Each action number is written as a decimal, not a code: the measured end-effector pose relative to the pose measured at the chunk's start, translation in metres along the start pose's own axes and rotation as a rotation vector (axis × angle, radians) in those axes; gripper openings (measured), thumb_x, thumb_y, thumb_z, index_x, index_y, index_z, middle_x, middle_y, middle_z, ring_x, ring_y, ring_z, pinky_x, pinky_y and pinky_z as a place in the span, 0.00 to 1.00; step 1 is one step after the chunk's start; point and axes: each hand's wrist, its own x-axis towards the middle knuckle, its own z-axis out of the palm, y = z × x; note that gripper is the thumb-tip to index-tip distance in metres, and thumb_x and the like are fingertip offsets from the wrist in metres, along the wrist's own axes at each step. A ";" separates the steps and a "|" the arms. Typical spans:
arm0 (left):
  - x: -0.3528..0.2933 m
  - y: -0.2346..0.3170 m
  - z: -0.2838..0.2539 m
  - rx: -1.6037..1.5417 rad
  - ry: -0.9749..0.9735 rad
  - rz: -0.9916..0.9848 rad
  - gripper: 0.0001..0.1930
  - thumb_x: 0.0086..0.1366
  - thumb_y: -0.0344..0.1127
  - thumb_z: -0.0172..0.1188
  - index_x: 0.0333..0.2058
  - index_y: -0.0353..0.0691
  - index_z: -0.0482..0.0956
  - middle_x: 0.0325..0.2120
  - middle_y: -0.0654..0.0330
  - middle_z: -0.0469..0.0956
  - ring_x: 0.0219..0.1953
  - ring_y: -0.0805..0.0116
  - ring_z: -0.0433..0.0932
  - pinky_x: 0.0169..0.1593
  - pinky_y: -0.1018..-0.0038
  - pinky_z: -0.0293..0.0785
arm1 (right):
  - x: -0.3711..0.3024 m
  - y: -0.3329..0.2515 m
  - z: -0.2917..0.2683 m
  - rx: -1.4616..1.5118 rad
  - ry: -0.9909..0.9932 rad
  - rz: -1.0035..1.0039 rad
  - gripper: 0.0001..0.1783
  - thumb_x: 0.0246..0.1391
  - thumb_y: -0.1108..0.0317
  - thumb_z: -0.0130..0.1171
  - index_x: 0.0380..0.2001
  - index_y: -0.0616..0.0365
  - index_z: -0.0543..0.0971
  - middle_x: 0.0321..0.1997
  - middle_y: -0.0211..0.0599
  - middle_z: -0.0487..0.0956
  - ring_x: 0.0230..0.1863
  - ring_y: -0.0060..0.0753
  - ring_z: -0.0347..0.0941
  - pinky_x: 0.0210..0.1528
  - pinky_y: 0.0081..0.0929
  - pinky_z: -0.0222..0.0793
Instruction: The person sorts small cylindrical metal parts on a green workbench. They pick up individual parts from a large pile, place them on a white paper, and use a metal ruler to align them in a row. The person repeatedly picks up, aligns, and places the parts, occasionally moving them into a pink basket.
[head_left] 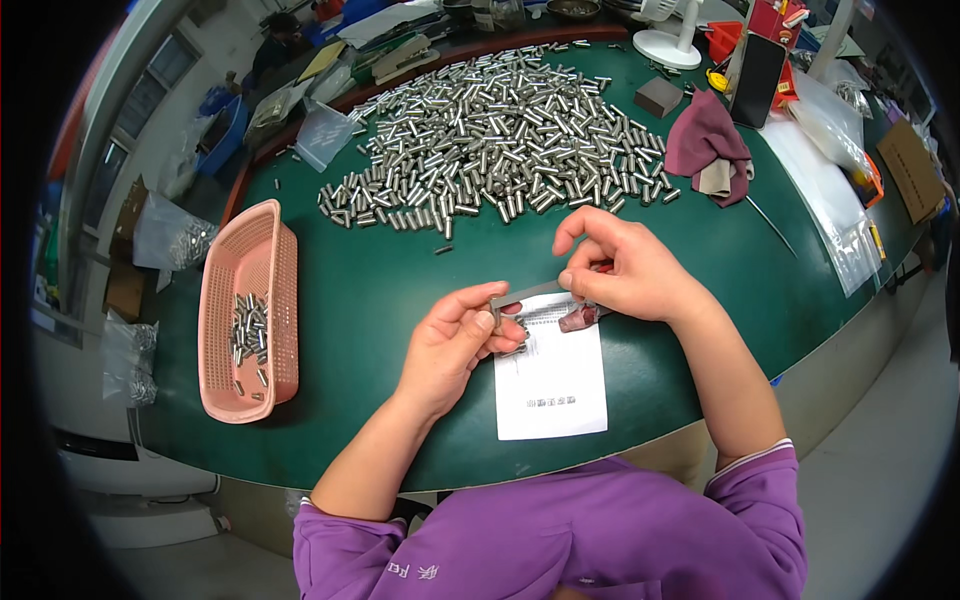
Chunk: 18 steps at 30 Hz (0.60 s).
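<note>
My right hand is closed around a flat grey metal bar with a short jaw at its left end, which looks like a caliper. That end reaches my left hand, whose thumb and index finger pinch at the jaw. A few small metal pins seem to be held in the left fingers, mostly hidden. Under both hands lies a white printed sheet. A dark red wrapped piece is below my right hand, over the sheet's upper right. Beyond my hands spreads a big heap of short metal pins.
At left, a pink perforated basket holds several pins. A maroon cloth, a dark block, a phone and a thin rod lie or stand at right, near plastic bags. A white fan base stands behind.
</note>
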 end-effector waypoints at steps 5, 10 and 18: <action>0.000 0.000 0.005 0.073 0.027 -0.027 0.14 0.68 0.29 0.50 0.52 0.36 0.72 0.38 0.55 0.78 0.37 0.69 0.80 0.43 0.76 0.78 | 0.005 -0.001 0.022 -0.081 -0.021 -0.078 0.13 0.48 0.71 0.59 0.38 0.57 0.71 0.20 0.29 0.78 0.22 0.19 0.73 0.27 0.22 0.68; -0.004 0.002 -0.001 -0.023 -0.014 0.014 0.14 0.68 0.27 0.50 0.52 0.35 0.73 0.38 0.55 0.77 0.37 0.68 0.80 0.41 0.76 0.79 | 0.000 -0.005 0.011 0.104 -0.011 0.046 0.14 0.49 0.69 0.60 0.38 0.57 0.70 0.19 0.30 0.77 0.22 0.23 0.74 0.25 0.25 0.66; -0.001 0.007 -0.009 0.009 -0.007 0.101 0.15 0.67 0.25 0.50 0.52 0.36 0.72 0.37 0.55 0.78 0.34 0.70 0.79 0.39 0.77 0.77 | 0.004 0.009 0.001 -0.099 0.085 -0.099 0.13 0.48 0.69 0.59 0.38 0.55 0.71 0.20 0.28 0.77 0.22 0.22 0.71 0.27 0.23 0.66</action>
